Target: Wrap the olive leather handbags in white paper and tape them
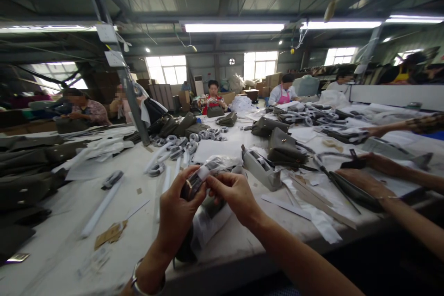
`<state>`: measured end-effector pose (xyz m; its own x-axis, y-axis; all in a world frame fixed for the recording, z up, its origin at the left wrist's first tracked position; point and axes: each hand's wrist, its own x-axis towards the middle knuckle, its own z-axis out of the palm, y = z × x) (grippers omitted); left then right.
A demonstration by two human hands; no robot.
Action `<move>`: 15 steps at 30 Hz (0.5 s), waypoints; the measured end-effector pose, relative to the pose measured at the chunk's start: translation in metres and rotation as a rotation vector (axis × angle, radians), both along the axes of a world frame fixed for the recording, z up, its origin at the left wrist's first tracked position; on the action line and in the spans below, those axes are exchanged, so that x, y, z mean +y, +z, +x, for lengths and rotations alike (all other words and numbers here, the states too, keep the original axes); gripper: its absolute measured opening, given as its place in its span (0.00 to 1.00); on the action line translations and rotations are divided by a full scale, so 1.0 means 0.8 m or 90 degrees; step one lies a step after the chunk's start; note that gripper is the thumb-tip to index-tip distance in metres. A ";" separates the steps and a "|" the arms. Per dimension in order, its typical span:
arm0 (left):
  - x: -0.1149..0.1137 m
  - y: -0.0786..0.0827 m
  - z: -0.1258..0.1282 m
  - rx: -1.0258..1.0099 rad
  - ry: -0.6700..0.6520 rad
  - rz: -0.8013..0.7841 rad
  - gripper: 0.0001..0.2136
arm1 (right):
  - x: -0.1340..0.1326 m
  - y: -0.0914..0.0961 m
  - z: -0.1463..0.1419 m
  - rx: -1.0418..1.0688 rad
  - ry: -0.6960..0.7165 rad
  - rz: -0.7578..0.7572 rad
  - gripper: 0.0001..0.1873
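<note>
My left hand (pixel 178 210) is closed round a dark rolled strap wrapped in white paper and clear film (pixel 201 175), held just above the white table (pixel 62 236). My right hand (pixel 234 194) pinches the same wrapped strap from the right, fingers pressed on its wrapping. Under both hands lies a dark olive bag partly covered by white paper (pixel 208 222). A metal bracelet sits on my left wrist.
A grey tape dispenser (pixel 262 166) stands right of my hands. A co-worker's hands (pixel 364 178) work on a dark strap at the right. Olive bags (pixel 284 148), rolled straps (pixel 176 148), white strips and paper scraps litter the table. Several people sit at the far side. A pole (pixel 130 97) rises at the left.
</note>
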<state>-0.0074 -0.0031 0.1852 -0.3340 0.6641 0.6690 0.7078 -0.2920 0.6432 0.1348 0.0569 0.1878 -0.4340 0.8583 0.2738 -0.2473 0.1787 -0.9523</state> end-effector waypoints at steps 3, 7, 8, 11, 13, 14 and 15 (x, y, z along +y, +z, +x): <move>-0.002 0.000 -0.001 0.018 -0.004 0.001 0.17 | -0.001 -0.004 0.001 -0.018 -0.002 0.014 0.20; -0.005 0.003 0.001 0.034 0.010 -0.002 0.17 | -0.002 -0.012 0.003 -0.039 -0.004 0.087 0.12; -0.006 0.004 0.002 0.033 0.014 -0.003 0.17 | -0.003 -0.014 0.003 -0.037 0.002 0.099 0.11; -0.008 0.003 0.004 0.019 0.016 -0.004 0.17 | -0.004 -0.017 0.000 -0.009 0.015 0.084 0.13; -0.008 0.000 0.006 0.011 0.013 0.001 0.17 | -0.006 -0.018 -0.003 0.032 0.020 0.018 0.10; -0.008 -0.001 0.007 0.009 0.013 0.004 0.18 | -0.008 -0.017 -0.005 0.060 0.030 -0.034 0.10; -0.008 -0.003 0.009 0.008 0.012 0.005 0.18 | -0.009 -0.017 -0.007 0.090 0.044 -0.093 0.13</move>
<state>-0.0006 -0.0093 0.1829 -0.3381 0.6523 0.6784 0.7213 -0.2834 0.6320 0.1295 0.0496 0.1742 -0.4595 0.8628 0.2106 -0.3864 0.0193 -0.9221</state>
